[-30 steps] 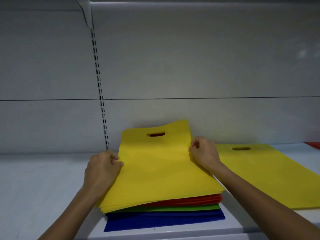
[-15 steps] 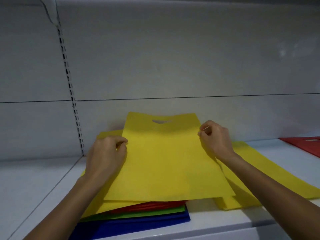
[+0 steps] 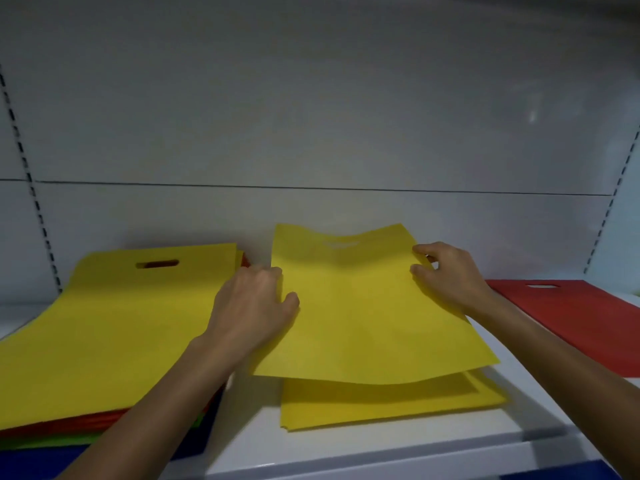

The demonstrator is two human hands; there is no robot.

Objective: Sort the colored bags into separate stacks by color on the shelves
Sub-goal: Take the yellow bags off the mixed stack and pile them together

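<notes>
Fingers [image 3: 424,251] curl on both sides: the left hand [image 3: 252,306] and right hand [image 3: 450,275] each pinch an edge of a yellow bag [image 3: 356,317], held just above the yellow stack [image 3: 381,407] on the shelf [image 3: 381,448]. A mixed pile [image 3: 121,323] lies left, a red bag [image 3: 571,317] right.

Light is dim, even and cool, and comes from overhead. The back panel [image 3: 311,98] reads grey and darkens toward the top corners, with one faint streak of glare at its upper right. The lifted yellow bag [image 3: 363,323] casts a soft shadow on the yellow stack [image 3: 388,410] beneath it, and a band of shade lies near its own top edge. The left hand [image 3: 256,306] and right hand [image 3: 450,278] are soft-edged from slight blur. The slotted rails [image 3: 33,195] bow at both sides, a wide-angle distortion. The bottom left corner is very dark.
</notes>
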